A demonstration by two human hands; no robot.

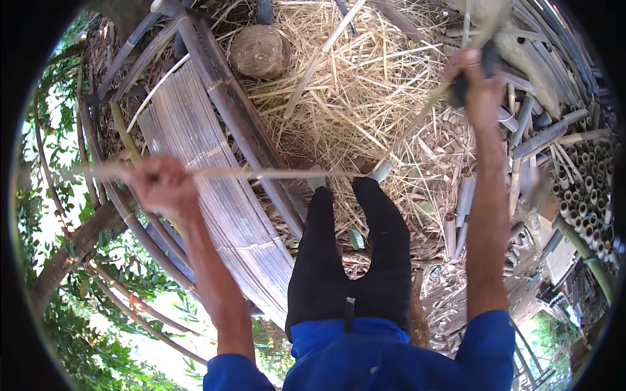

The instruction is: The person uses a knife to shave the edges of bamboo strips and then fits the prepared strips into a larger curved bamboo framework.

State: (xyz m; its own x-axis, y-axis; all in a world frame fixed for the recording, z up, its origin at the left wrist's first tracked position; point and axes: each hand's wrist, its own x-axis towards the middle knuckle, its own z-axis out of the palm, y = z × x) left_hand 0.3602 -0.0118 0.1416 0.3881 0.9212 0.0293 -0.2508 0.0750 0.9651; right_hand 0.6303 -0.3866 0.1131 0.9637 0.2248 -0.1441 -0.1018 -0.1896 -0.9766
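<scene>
My left hand [163,186], out to the left above a slatted bamboo bench, is closed around a thin pale bamboo strip [261,174]. That strip runs level across to my feet and sticks out past the fist, blurred. My right hand [481,91] is raised at the upper right, its fingers closed round a second pale strip [417,120]. This one slants down from the hand toward my feet, near the first strip's end; whether the two join there, I cannot tell. A black object [460,90] is also in the right hand, too blurred to name.
Straw-like shavings [352,98] cover the ground ahead. The bamboo bench [202,156] stands to the left beside dark poles [228,111]. A round wooden block [261,52] sits at the far left of the straw. Cut bamboo tubes [587,208] are piled at the right.
</scene>
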